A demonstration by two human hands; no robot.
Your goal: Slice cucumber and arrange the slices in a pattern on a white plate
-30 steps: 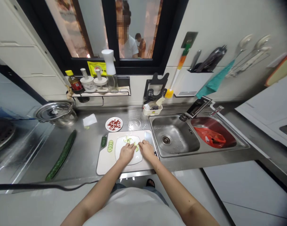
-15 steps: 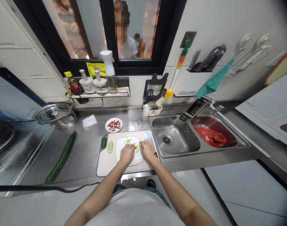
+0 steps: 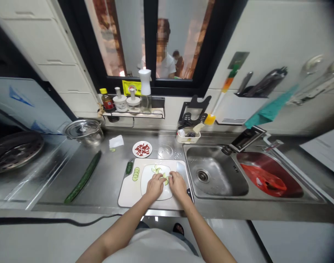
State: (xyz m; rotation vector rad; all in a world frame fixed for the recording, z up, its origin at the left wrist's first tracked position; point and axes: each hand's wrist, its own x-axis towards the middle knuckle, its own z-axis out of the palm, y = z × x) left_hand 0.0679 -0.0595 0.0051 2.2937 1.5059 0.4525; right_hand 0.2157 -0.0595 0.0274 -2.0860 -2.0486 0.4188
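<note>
Over a white square plate (image 3: 146, 182), both my hands work close together at a small fan of cucumber slices (image 3: 166, 180). My left hand (image 3: 155, 187) has its fingers closed at a slice on the left side of the fan. Curled at the fan's right side are the fingers of my right hand (image 3: 178, 183); what they pinch is hidden. Another arrangement of thin slices (image 3: 156, 169) lies toward the plate's far edge. Under the plate is a cutting board (image 3: 127, 196), which also carries a row of cucumber slices (image 3: 135, 174) and a cucumber end piece (image 3: 129, 167).
A knife (image 3: 188, 191) lies on the board's right side. Behind stands a small plate (image 3: 142, 154) of chopped red bits. A whole cucumber (image 3: 83, 178) and a lidded pot (image 3: 86, 132) are left; a double sink (image 3: 219, 191) is right, with a red bag (image 3: 265, 180) in it.
The head view has shifted, so the scene sits further right and lower. My hands stay over the plate at the same slices, with only slight finger movement.
</note>
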